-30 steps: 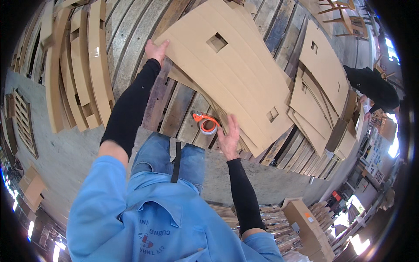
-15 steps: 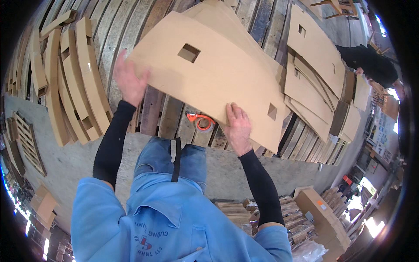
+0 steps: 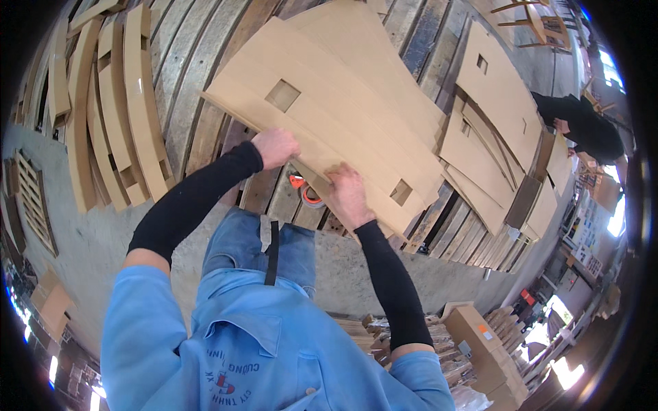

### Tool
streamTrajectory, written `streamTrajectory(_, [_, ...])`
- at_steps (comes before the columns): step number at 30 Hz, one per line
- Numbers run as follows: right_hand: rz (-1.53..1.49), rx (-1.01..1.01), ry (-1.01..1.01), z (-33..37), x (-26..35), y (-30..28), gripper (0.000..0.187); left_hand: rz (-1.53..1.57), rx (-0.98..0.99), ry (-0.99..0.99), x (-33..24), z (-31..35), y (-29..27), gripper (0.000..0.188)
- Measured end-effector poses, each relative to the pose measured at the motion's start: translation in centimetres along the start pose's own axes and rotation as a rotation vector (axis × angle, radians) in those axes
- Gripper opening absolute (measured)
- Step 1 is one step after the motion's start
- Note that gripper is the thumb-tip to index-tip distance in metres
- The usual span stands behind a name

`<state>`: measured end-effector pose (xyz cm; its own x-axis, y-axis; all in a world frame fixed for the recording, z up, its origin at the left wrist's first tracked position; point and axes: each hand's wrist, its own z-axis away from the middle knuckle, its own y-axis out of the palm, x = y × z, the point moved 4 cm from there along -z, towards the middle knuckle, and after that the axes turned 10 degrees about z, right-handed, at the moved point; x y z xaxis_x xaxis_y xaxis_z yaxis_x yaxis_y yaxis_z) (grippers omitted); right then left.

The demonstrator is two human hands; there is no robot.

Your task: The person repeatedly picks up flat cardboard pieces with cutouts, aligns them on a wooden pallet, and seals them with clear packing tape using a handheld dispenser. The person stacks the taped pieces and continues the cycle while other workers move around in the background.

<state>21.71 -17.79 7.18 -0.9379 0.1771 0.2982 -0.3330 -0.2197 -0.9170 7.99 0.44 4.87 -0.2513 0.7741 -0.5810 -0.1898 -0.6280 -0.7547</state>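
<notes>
A brown cardboard sheet [image 3: 343, 116] with two rectangular cut-outs lies slantwise in front of me, on top of further flat sheets. My left hand [image 3: 276, 147] is closed on its near edge, left of the middle. A little to the right, my right hand [image 3: 348, 195] grips the same edge with bent fingers on the upper face. Between the hands the near strip of the sheet bends downward along a crease. Just below this edge, an orange tape dispenser [image 3: 308, 194] sits on the wooden slats, partly hidden by the cardboard.
Long folded cardboard pieces [image 3: 113, 113] lie at the left on the slatted wooden platform [image 3: 199, 75]. More flat cut sheets [image 3: 486, 157] are stacked at the right. A person in black [image 3: 582, 127] is beyond them. Behind me at the right stands a large cardboard box [image 3: 480, 349].
My left hand has moved from the sheet's left corner rightward to its near edge and closed there. My right hand has slid slightly left. The near strip now bends down, covering part of the dispenser.
</notes>
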Motion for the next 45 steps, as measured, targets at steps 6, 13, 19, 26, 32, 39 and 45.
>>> streamTrajectory(6, [-0.650, 0.561, 0.182, -1.7, -6.4, -1.3, 0.042, 0.384, 0.422, -0.011, -0.2, -4.7, -4.5, 0.031])
streamTrajectory(13, [-0.902, 0.878, 0.347, -3.0, -11.8, 2.6, 0.056, -0.089, -0.001, 0.121, -3.3, -6.7, -2.1, 0.043])
streamTrajectory(19, [-0.808, 0.810, 0.213, -5.5, -10.5, -0.8, 0.063, -0.315, -0.355, 0.333, -2.0, -2.8, 3.8, 0.017])
streamTrajectory(26, [0.169, -0.014, 0.253, -9.1, -16.7, -1.4, 0.108, -0.242, -0.474, 0.339, -1.6, -5.7, 3.7, 0.008])
streamTrajectory(32, [0.238, 0.094, 0.344, -12.1, -15.6, -2.7, 0.114, -0.227, -0.491, 0.325, -1.0, -6.1, 4.1, 0.005])
streamTrajectory(39, [0.106, 0.149, 0.351, -11.5, -14.3, -7.3, 0.065, -0.287, -0.426, 0.298, -0.7, -6.9, 3.8, 0.013])
streamTrajectory(45, [0.222, -0.275, 0.239, -7.7, -7.2, -4.9, 0.011, -0.227, -0.343, 0.305, 0.6, -9.1, 5.0, 0.014])
